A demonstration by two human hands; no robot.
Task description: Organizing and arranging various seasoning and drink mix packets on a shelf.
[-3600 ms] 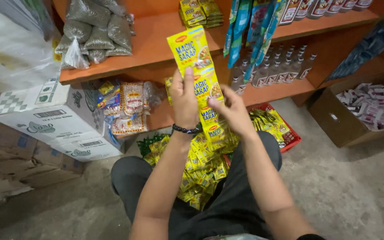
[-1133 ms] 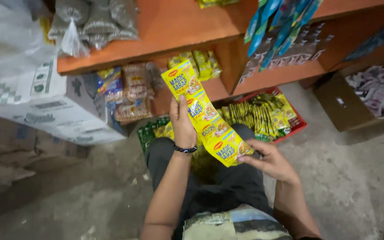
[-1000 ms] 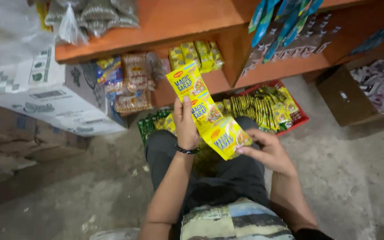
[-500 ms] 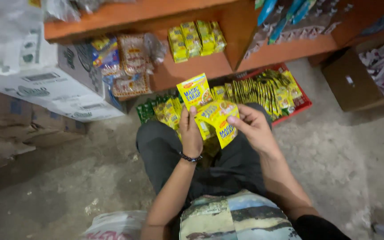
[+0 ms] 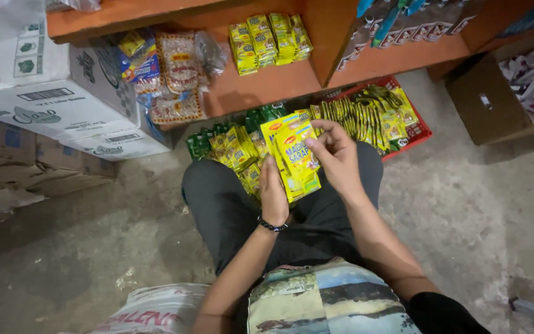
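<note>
Orange wooden shelf unit (image 5: 261, 86) spans the top; white cardboard boxes (image 5: 50, 86) at left, brown cardboard box (image 5: 489, 105) at right. Red plastic tray (image 5: 416, 130) of yellow-green sachets on the floor. Folded strip of yellow foil sachets (image 5: 295, 158) sits over the lap, between both hands. Left hand (image 5: 273, 195) supports it from below, fingers closed along its left edge. Right hand (image 5: 338, 158) pinches its upper right edge, fingers curled. Black bead bracelet (image 5: 271, 226) on the left wrist.

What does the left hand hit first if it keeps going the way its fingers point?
The left hand points up-frame, toward the shelves. It already touches the folded yellow sachet strip; past that, probably the green and yellow sachets on the floor, though depth is unclear.
</note>
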